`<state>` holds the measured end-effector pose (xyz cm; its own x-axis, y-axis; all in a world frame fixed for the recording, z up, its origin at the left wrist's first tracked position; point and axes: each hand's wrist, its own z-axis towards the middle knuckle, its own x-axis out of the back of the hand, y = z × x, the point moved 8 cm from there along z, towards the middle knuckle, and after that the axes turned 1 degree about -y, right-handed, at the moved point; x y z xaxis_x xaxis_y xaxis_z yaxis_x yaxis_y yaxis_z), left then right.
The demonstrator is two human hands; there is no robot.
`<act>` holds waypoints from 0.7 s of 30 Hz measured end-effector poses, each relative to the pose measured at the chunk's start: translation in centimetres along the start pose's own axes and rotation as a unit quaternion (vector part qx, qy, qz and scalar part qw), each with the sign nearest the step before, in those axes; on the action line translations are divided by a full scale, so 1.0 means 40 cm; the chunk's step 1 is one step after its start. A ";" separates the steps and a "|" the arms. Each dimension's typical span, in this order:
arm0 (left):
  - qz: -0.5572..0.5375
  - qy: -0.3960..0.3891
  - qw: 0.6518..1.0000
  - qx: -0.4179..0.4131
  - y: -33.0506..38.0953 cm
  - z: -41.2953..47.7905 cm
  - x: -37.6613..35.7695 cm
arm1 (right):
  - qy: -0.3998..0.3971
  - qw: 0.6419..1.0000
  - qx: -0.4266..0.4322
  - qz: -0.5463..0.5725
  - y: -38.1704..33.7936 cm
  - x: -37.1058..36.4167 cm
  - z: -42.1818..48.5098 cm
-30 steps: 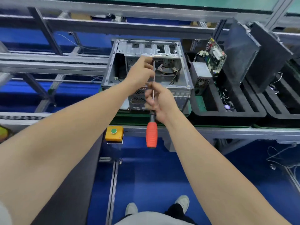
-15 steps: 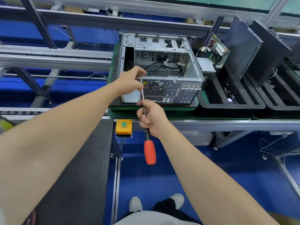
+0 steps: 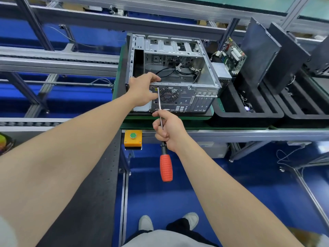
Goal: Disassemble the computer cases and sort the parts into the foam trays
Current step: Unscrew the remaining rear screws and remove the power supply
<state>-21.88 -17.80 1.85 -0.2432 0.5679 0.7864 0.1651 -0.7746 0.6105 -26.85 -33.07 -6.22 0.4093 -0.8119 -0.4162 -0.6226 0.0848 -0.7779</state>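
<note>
Lowest in the frame, the orange-handled screwdriver [image 3: 166,168] hangs over the blue floor. The right hand [image 3: 167,129] grips its bare metal shaft with fingers [image 3: 160,134] curled tight, not the handle. Such a thin grip gives little turning force, so the tip could jump off the screw and jab the thumb just beside it, or a freed screw could drop past the yellow button box [image 3: 133,138].

Above, the left hand [image 3: 142,91] hooks its fingers [image 3: 153,77] over the thin, likely sharp rear rim of the computer case [image 3: 178,68]. The case sits centre frame, near the front edge of the green surface [image 3: 135,126]. To its right, the foam tray [image 3: 249,118] has open slots.
</note>
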 end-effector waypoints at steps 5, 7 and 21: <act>-0.018 0.022 1.000 0.007 -0.003 -0.003 -0.003 | 0.004 1.000 -0.003 -0.002 -0.004 0.004 0.003; -0.018 0.024 0.999 0.011 -0.007 -0.001 -0.004 | 0.002 1.000 -0.006 -0.003 -0.004 0.004 0.006; 0.109 0.017 0.994 -0.015 -0.008 0.025 -0.025 | 0.005 1.000 -0.003 0.002 -0.012 0.012 0.006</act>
<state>-20.72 -17.84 0.96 -0.2370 0.3772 0.8953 0.1894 -0.8859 0.4234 -26.21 -33.34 -6.17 0.4003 -0.8178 -0.4135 -0.6285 0.0834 -0.7733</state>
